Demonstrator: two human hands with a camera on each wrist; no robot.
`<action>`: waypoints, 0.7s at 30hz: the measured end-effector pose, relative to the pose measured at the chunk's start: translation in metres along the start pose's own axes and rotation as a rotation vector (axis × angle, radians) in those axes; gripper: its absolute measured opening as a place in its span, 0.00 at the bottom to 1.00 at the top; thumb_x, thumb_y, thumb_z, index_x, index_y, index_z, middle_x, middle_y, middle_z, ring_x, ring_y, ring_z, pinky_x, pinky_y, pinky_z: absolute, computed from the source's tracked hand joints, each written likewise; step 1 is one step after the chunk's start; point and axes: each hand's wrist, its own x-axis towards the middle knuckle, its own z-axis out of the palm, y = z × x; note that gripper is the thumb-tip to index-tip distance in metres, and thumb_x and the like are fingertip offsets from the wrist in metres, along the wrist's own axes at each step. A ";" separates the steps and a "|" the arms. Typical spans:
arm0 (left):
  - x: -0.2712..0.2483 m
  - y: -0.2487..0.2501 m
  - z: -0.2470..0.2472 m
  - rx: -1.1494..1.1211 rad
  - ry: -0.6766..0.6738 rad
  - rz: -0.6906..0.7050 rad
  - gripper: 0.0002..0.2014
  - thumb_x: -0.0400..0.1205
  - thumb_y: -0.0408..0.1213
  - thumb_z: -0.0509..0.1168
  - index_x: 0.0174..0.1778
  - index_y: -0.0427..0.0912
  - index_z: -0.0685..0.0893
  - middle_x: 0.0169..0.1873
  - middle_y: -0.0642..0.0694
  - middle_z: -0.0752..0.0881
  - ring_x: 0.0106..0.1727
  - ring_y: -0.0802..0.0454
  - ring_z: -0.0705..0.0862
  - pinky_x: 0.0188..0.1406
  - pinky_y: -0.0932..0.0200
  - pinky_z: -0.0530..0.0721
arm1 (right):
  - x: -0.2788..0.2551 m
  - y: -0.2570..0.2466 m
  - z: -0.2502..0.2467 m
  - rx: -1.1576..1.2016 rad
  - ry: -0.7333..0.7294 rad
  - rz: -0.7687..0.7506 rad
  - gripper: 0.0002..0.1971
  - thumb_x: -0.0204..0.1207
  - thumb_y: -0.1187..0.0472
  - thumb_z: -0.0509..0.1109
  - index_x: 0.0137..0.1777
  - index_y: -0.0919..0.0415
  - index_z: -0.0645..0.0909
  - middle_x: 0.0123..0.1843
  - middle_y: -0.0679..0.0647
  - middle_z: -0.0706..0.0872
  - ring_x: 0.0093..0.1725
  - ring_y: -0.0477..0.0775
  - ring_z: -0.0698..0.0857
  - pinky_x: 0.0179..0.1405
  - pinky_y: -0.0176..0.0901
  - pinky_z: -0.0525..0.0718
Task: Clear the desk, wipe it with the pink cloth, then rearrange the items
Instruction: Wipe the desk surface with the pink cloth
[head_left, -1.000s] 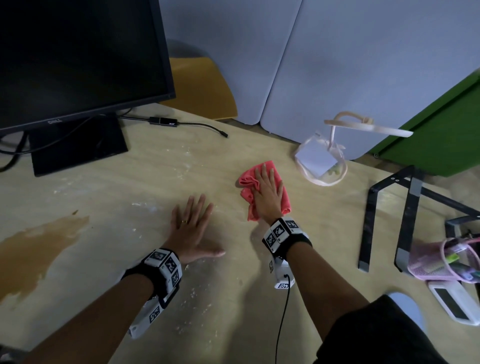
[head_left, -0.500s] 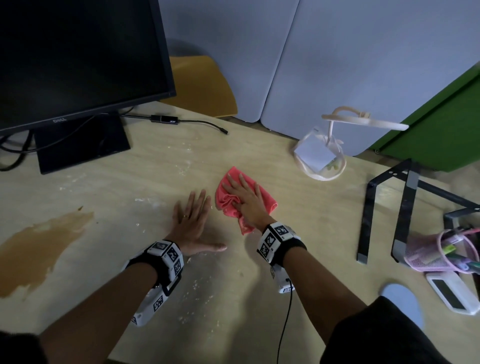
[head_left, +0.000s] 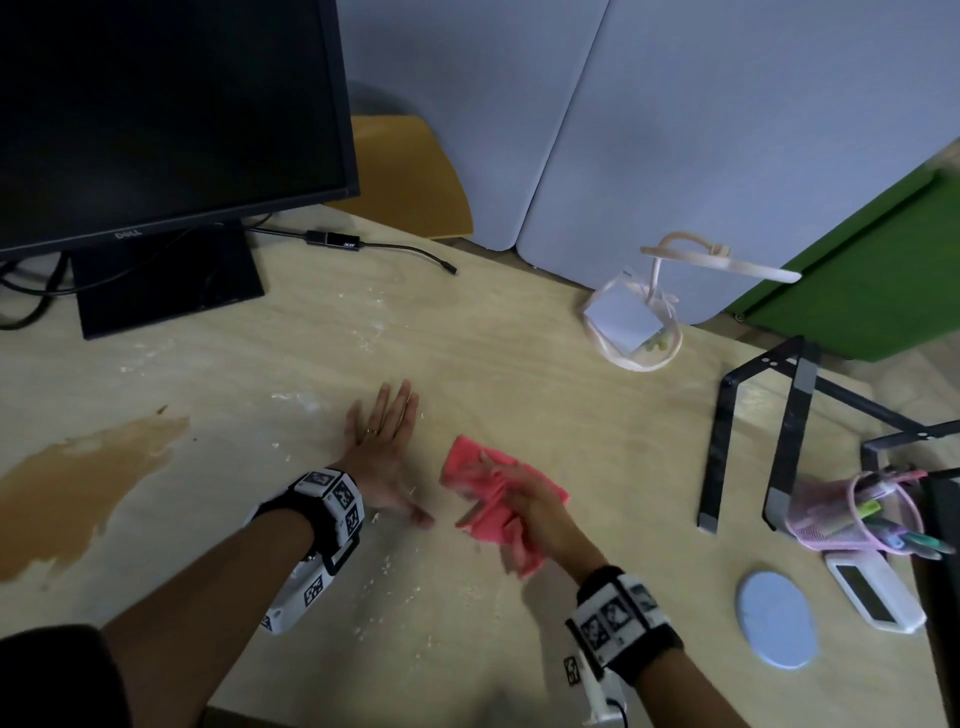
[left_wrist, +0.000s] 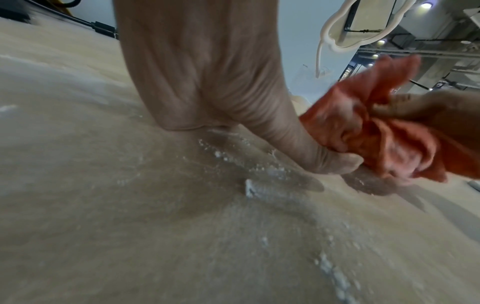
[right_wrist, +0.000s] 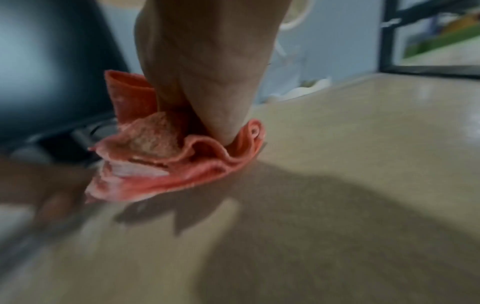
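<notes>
A black Dell monitor (head_left: 156, 119) is standing at the back left, with a cable adapter (head_left: 332, 240) lying beside its base. A brown spill (head_left: 78, 499) is spreading at the left. White crumbs (left_wrist: 262, 170) are dotting the tabletop (head_left: 519, 374). Grey partition panels (head_left: 675, 130) are standing behind.

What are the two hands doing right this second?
Left hand: open, fingers straight, palm flat on the desk, holding nothing.
Right hand: on the pink cloth, bunching it against the desk; fingers blurred, so the grip cannot be told.

left hand (head_left: 387, 447) flat, right hand (head_left: 524, 506) gripping
</notes>
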 end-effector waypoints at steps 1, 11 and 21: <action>-0.001 0.000 0.000 -0.002 0.001 0.002 0.80 0.48 0.75 0.72 0.71 0.43 0.15 0.70 0.47 0.12 0.72 0.45 0.14 0.74 0.32 0.24 | -0.002 -0.006 -0.007 0.174 0.083 0.038 0.15 0.81 0.73 0.55 0.58 0.62 0.81 0.51 0.59 0.89 0.46 0.48 0.88 0.51 0.48 0.84; -0.002 0.003 -0.001 0.042 -0.012 -0.023 0.80 0.49 0.73 0.73 0.75 0.40 0.20 0.69 0.45 0.13 0.73 0.42 0.15 0.74 0.31 0.25 | 0.019 0.013 0.008 -0.702 0.099 -0.140 0.31 0.75 0.35 0.55 0.77 0.28 0.47 0.83 0.41 0.51 0.83 0.60 0.50 0.81 0.61 0.46; 0.002 -0.002 0.004 0.050 0.035 -0.029 0.82 0.45 0.78 0.69 0.72 0.40 0.17 0.73 0.44 0.16 0.76 0.42 0.18 0.76 0.30 0.31 | 0.057 0.024 0.063 -1.017 0.545 -0.023 0.27 0.84 0.59 0.49 0.82 0.61 0.50 0.84 0.56 0.41 0.83 0.55 0.37 0.77 0.50 0.24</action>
